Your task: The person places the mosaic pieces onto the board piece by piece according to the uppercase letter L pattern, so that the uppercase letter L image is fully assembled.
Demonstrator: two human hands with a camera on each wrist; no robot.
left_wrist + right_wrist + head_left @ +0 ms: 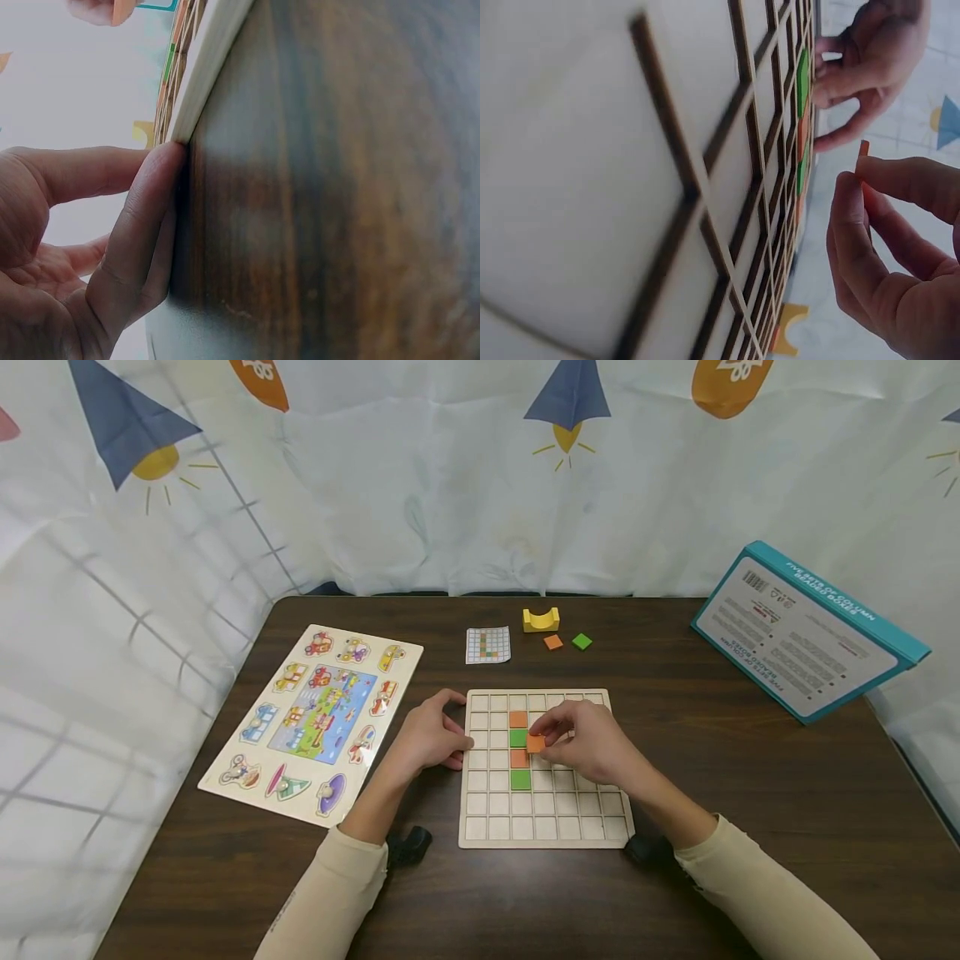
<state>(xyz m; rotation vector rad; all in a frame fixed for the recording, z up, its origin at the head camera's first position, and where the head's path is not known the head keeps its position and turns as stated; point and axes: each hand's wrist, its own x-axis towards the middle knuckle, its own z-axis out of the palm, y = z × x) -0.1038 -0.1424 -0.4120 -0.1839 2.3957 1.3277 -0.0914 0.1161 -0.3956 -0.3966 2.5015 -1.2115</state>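
A wooden grid board [547, 843] lies flat, with two orange and two green square tiles in one column of its cells; among them is a green tile [520, 779]. Between thumb and fingers my right hand [592, 743] pinches an orange square tile [535, 743] just above the board, beside that column. The pinched tile [863, 154] appears edge-on in the right wrist view. My left hand [427, 735] rests at the board's left edge, its fingertips touching the side, as the left wrist view shows at the board's pale edge [206, 67].
Behind the board are a printed pattern card [487, 646], a yellow curved block [541, 620], a loose orange tile [552, 642] and a loose green tile [582, 642]. A vehicle knob puzzle [405, 660] lies left. A teal-edged box [810, 635] leans at the back right.
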